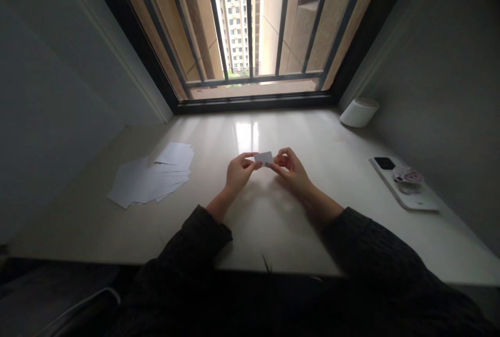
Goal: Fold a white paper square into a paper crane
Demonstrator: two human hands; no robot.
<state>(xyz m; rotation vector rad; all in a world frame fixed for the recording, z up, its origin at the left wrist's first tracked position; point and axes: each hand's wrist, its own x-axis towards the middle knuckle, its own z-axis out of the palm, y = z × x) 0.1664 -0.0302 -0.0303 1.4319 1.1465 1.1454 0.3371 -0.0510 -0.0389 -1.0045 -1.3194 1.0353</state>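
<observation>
A small white piece of paper (pixel 263 157), roughly rectangular, is held up over the middle of the pale sill. My left hand (pixel 240 170) pinches its left side between thumb and fingers. On its lower right side, my right hand (pixel 291 170) grips it with the thumb tip, the fingers curled behind. Whether the piece is folded I cannot tell. To the left of my hands lies a fanned pile of white paper sheets (pixel 152 178), apart from both hands.
A barred window (pixel 253 87) borders the back of the sill (pixel 265 233). At the back right stands a white cylindrical object (pixel 359 113). A white phone (pixel 420 201) with a round grip attached lies at the right, beside the grey wall.
</observation>
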